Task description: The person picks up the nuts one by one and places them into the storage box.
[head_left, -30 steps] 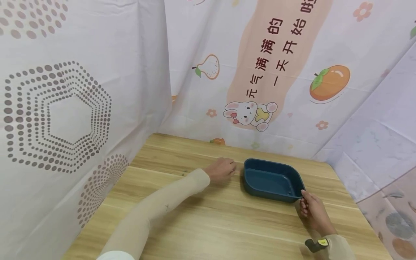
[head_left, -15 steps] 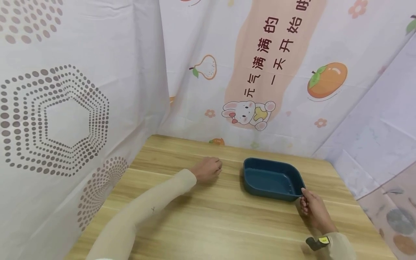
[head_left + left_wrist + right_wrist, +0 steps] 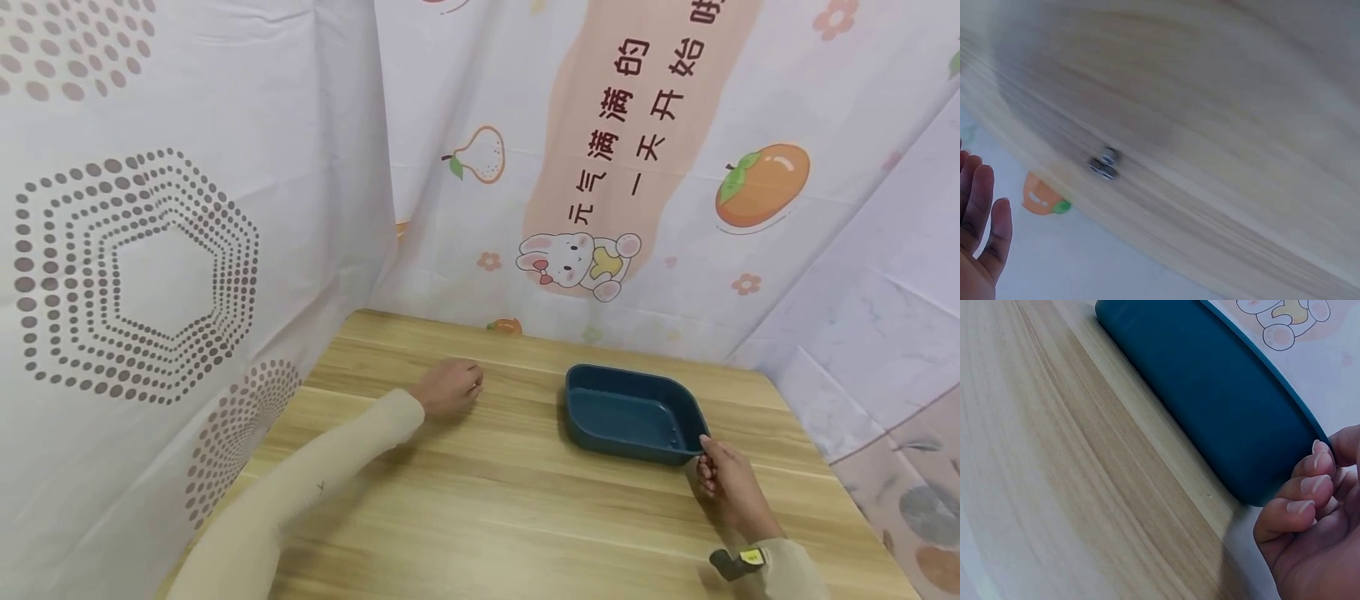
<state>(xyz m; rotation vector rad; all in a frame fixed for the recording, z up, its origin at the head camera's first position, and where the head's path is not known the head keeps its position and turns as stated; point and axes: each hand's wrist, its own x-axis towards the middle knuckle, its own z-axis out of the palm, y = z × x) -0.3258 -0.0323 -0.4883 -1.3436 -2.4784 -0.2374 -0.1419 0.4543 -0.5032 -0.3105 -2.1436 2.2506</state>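
A dark teal, rectangular open-topped box (image 3: 630,417) sits on the wooden table toward the back right. My right hand (image 3: 731,483) pinches its near right corner at the rim between thumb and fingers, with the other fingers curled below, as the right wrist view shows. A few tiny bits (image 3: 672,439) lie inside at its right end. To the left of the box, my left hand (image 3: 450,387) is low over the table with nothing in it. Its fingers (image 3: 977,194) look loosely bent in the left wrist view. Near it lies a small cluster of shiny grey metal pieces (image 3: 1105,164), hidden by the hand and arm in the head view.
The wood-grain table (image 3: 480,517) runs back to a white printed curtain (image 3: 450,250) along its far edge. Another curtain (image 3: 172,283) with dotted patterns hangs along the left side, and a pale one (image 3: 892,317) on the right.
My left hand has moved left, away from the box, over the spot where the small metal pieces showed earlier. The right hand and the box have stayed in place.
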